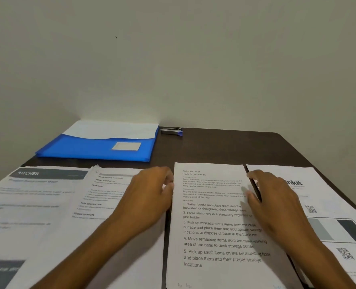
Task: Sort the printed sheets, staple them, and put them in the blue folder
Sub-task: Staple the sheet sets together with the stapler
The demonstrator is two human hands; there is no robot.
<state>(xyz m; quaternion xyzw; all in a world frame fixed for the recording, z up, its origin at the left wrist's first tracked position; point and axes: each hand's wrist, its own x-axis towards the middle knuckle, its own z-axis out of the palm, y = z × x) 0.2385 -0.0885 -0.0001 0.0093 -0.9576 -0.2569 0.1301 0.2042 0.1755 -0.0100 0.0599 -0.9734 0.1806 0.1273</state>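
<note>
Four printed sheets (214, 215) spread across near bench (214, 147); blue folder (98, 148) and stapler (171, 131) far behind. Left hand (150, 195) and right hand (277, 203), fingers loosely curled, flanking middle sheet, gripping nothing. Risk: careless gathering mixing page order.

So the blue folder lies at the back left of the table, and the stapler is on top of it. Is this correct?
Not quite. The blue folder does lie at the back left of the table, but the stapler is not on top of it. It rests on the table just to the right of the folder's far corner, near the wall. The head view shows this.
</note>
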